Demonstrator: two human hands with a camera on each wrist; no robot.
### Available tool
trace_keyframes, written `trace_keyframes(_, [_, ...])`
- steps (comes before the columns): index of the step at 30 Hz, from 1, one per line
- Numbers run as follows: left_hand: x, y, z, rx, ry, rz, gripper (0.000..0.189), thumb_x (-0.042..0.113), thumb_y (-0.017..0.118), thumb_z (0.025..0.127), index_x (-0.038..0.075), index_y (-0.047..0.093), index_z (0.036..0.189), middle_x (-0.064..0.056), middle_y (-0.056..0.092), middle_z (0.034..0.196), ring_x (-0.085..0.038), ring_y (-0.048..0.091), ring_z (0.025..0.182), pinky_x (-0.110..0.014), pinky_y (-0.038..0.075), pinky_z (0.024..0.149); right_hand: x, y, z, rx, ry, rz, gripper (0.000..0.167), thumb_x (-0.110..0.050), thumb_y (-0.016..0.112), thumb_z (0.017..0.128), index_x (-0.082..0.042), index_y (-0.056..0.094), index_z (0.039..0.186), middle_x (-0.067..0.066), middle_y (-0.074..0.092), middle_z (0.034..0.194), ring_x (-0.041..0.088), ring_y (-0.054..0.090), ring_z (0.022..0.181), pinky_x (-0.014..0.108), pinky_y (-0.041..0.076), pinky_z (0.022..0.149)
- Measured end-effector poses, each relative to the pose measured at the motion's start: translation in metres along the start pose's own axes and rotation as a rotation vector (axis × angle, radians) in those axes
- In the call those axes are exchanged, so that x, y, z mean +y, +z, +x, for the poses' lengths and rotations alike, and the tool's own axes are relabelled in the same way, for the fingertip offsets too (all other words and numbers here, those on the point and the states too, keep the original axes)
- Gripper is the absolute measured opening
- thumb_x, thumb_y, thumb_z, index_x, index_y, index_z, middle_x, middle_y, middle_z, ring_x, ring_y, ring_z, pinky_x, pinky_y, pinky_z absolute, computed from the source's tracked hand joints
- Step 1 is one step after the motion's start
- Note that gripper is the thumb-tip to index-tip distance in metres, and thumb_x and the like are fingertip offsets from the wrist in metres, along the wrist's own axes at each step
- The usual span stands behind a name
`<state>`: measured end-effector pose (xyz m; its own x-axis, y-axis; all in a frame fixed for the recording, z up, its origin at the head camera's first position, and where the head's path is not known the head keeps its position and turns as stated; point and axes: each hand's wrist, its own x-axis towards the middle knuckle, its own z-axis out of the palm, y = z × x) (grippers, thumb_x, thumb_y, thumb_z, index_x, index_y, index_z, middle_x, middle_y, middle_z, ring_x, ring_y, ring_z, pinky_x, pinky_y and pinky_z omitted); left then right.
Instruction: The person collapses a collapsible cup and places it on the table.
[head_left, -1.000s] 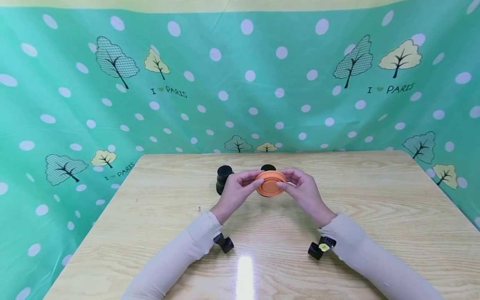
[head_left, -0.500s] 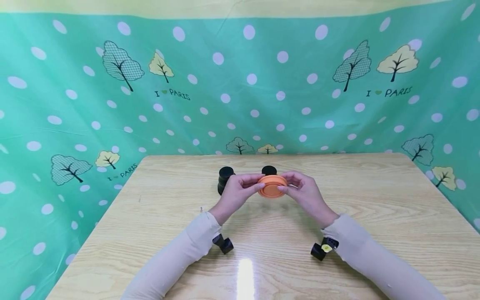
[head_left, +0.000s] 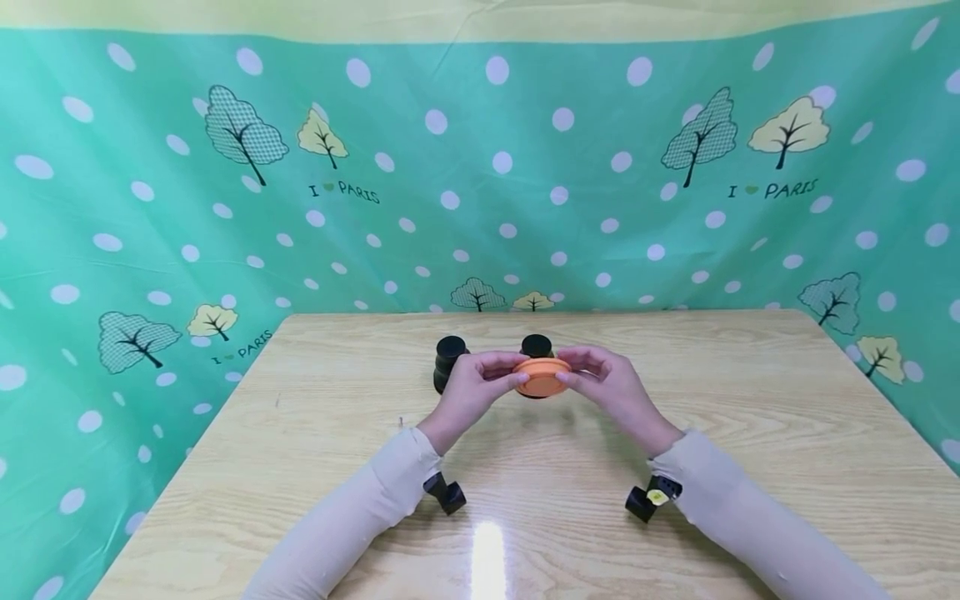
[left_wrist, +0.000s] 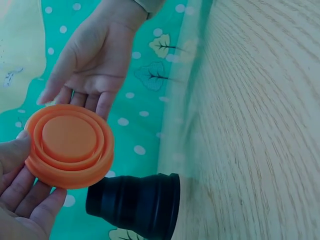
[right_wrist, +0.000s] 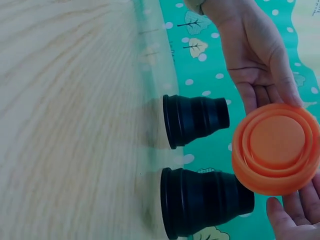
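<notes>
Both hands hold an orange collapsible cup [head_left: 542,383], folded flat into ringed layers, above the table. My left hand [head_left: 474,385] pinches its left edge, thumb on the near side and fingers behind. At the opposite edge my right hand [head_left: 613,387] grips it the same way. In the right wrist view the cup's round base [right_wrist: 278,140] and stepped rings show. Beyond the hands, two black collapsible cups stand extended with their wide rims down: the left black cup [head_left: 448,360] is partly behind my left hand, and the right black cup [head_left: 536,345] is mostly hidden by the orange one.
The wooden table [head_left: 750,417] reaches back to a green dotted curtain [head_left: 562,167] with tree prints. A wrist camera [head_left: 447,493] is strapped on the left arm and another wrist camera [head_left: 643,500] on the right. A tiny mark [head_left: 401,422] lies left of the hands.
The orange cup has tilted flatter, so its face looks narrower in the head view, and it sits slightly lower. Both hands keep their hold; the head view has shifted a little.
</notes>
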<state>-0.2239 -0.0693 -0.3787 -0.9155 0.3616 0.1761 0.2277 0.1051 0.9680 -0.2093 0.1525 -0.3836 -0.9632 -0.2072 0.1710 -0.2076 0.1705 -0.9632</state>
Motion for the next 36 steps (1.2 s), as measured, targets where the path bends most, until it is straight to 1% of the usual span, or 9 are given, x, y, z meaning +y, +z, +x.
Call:
trace_keyframes(4, [-0.003, 0.000, 0.001, 0.000, -0.001, -0.015, 0.030, 0.018, 0.073, 0.082, 0.008, 0.070, 0.111, -0.007, 0.070, 0.106, -0.016, 0.067, 0.094, -0.029, 0.054, 0.082, 0.001, -0.005, 0.003, -0.039, 0.004, -0.020, 0.048, -0.029, 0.064, 0.091, -0.002, 0.053, 0.129, 0.011, 0.058, 0.127, 0.019, 0.055, 0.114, 0.021, 0.047, 0.092])
trace_keyframes(9, [-0.004, 0.000, 0.002, -0.010, 0.017, -0.041, 0.030, 0.015, 0.073, 0.083, 0.006, 0.069, 0.112, -0.009, 0.069, 0.109, -0.017, 0.067, 0.095, -0.028, 0.054, 0.081, 0.002, -0.009, 0.006, -0.116, 0.021, -0.010, 0.052, -0.031, 0.057, 0.095, -0.007, 0.044, 0.140, 0.010, 0.049, 0.139, 0.025, 0.046, 0.128, 0.034, 0.040, 0.103])
trace_keyframes(14, [-0.003, 0.002, 0.001, -0.012, 0.087, -0.038, 0.029, 0.011, 0.072, 0.083, 0.004, 0.069, 0.111, -0.010, 0.068, 0.111, -0.017, 0.066, 0.100, -0.031, 0.054, 0.083, 0.001, -0.008, 0.007, -0.173, 0.042, -0.006, 0.053, -0.029, 0.053, 0.097, -0.002, 0.040, 0.141, 0.015, 0.047, 0.140, 0.030, 0.044, 0.128, 0.044, 0.038, 0.104])
trace_keyframes(19, [-0.003, 0.002, -0.001, 0.002, 0.197, -0.002, 0.027, 0.011, 0.072, 0.083, 0.003, 0.070, 0.108, -0.010, 0.069, 0.110, -0.017, 0.063, 0.106, -0.044, 0.049, 0.092, 0.001, -0.008, 0.008, -0.221, 0.079, 0.032, 0.055, -0.031, 0.053, 0.098, 0.003, 0.040, 0.140, 0.021, 0.046, 0.140, 0.029, 0.049, 0.124, 0.039, 0.042, 0.102])
trace_keyframes(22, [-0.004, 0.002, -0.001, -0.001, 0.218, -0.003, 0.027, 0.010, 0.072, 0.082, 0.002, 0.070, 0.108, -0.012, 0.069, 0.110, -0.018, 0.063, 0.106, -0.048, 0.047, 0.093, 0.003, -0.009, 0.009, -0.252, 0.106, 0.095, 0.058, -0.031, 0.054, 0.097, 0.006, 0.039, 0.139, 0.024, 0.043, 0.140, 0.026, 0.053, 0.120, 0.033, 0.045, 0.098])
trace_keyframes(26, [-0.005, 0.001, 0.000, -0.022, 0.198, -0.010, 0.029, 0.008, 0.071, 0.083, 0.001, 0.069, 0.111, -0.013, 0.067, 0.113, -0.019, 0.062, 0.109, -0.048, 0.046, 0.095, 0.004, -0.009, 0.009, -0.254, 0.139, 0.130, 0.058, -0.030, 0.056, 0.096, 0.006, 0.039, 0.139, 0.024, 0.044, 0.139, 0.020, 0.055, 0.117, 0.030, 0.046, 0.096])
trace_keyframes(30, [0.000, 0.001, 0.000, -0.044, 0.124, -0.004, 0.036, 0.007, 0.070, 0.085, 0.004, 0.064, 0.120, -0.010, 0.063, 0.122, -0.018, 0.057, 0.117, -0.043, 0.043, 0.100, 0.004, -0.009, 0.008, -0.184, 0.151, 0.079, 0.060, -0.031, 0.061, 0.093, 0.000, 0.042, 0.140, 0.017, 0.048, 0.138, 0.015, 0.057, 0.115, 0.030, 0.046, 0.096])
trace_keyframes(33, [0.009, 0.002, -0.002, -0.065, 0.069, -0.003, 0.048, 0.008, 0.070, 0.085, 0.005, 0.056, 0.131, -0.007, 0.056, 0.133, -0.018, 0.051, 0.124, -0.038, 0.040, 0.103, 0.002, -0.008, 0.007, -0.127, 0.115, 0.063, 0.062, -0.029, 0.066, 0.090, -0.002, 0.042, 0.140, 0.014, 0.047, 0.140, 0.013, 0.057, 0.113, 0.026, 0.049, 0.092])
trace_keyframes(36, [0.017, 0.003, -0.003, -0.098, 0.042, -0.013, 0.061, 0.008, 0.070, 0.085, 0.002, 0.044, 0.139, -0.008, 0.048, 0.141, -0.021, 0.046, 0.128, -0.038, 0.036, 0.107, 0.000, -0.007, 0.005, -0.100, 0.045, 0.108, 0.063, -0.019, 0.069, 0.087, -0.001, 0.041, 0.140, 0.015, 0.045, 0.141, 0.011, 0.056, 0.114, 0.022, 0.048, 0.090])
